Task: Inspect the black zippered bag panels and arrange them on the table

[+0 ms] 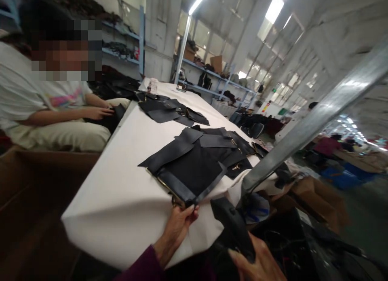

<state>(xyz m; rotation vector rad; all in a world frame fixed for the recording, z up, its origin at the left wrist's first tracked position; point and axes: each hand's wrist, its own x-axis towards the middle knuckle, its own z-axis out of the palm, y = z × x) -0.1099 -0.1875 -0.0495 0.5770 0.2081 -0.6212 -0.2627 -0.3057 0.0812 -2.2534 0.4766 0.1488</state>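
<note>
My left hand (pixel 181 221) is closed in a pinch on the near corner of a flat black zippered panel (pixel 194 172). A gold-coloured zipper runs along that panel's left edge, and its far side overlaps other pieces. Lower right, my right hand (pixel 257 258) is closed around a black leather-like piece (pixel 232 220), which hangs partly over the table's near edge. Its lower part blends into the dark area below, so its full shape is hidden. Right behind the panel lies a loose pile of similar black pieces (pixel 218 141) with gold zippers.
A white-covered table (pixel 106 184) stretches away from me, with another black pile (pixel 172 111) farther along. A slanted metal post (pixel 303 123) rises on the right. At the left, a seated person (pixel 54 99) handles black material beside a cardboard box (pixel 51 159). More cardboard (pixel 315 200) stands at right.
</note>
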